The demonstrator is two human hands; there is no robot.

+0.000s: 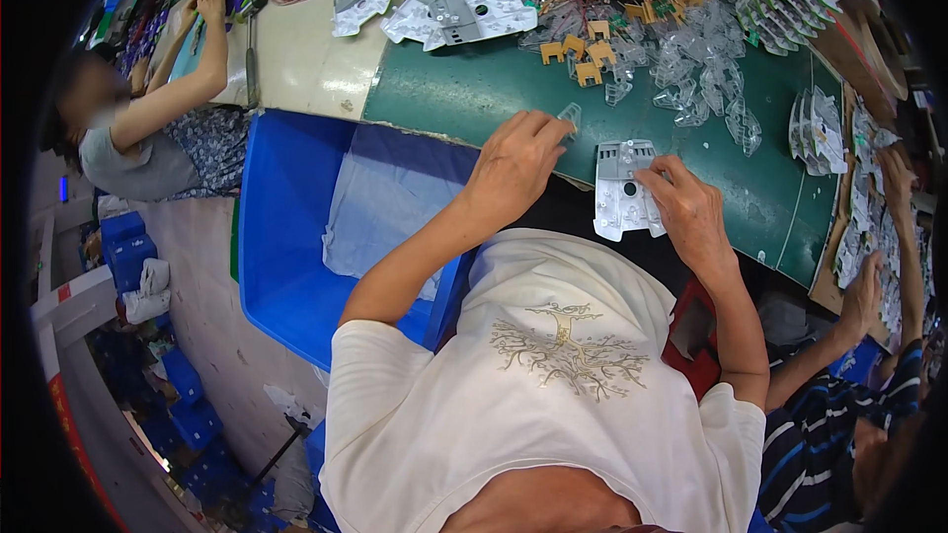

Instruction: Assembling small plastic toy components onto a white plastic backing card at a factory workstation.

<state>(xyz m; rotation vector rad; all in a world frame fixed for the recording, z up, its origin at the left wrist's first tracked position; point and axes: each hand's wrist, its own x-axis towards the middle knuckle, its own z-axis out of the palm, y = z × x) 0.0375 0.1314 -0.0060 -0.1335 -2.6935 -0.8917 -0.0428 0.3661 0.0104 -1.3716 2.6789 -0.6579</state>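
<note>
Hands at the white plate, near tabletop edge.

Right hand [691,212] lies on the white plate [624,188], fingers pressed along its right side, pinning it at the near edge of the green tabletop [464,89]. Left hand [513,163], just left of the plate, pinches a small clear piece [570,116] between its fingertips. Beyond the plate: a heap of clear pieces [691,69], tan clips [583,54], grey-white plates [474,5]. Left of the plate, below the edge, a blue bin [286,237]. Risk, as I judge it: the plate overhangs the edge, so easing the right hand's press could tip it off; the slick clear piece could slip from so light a pinch.
</note>
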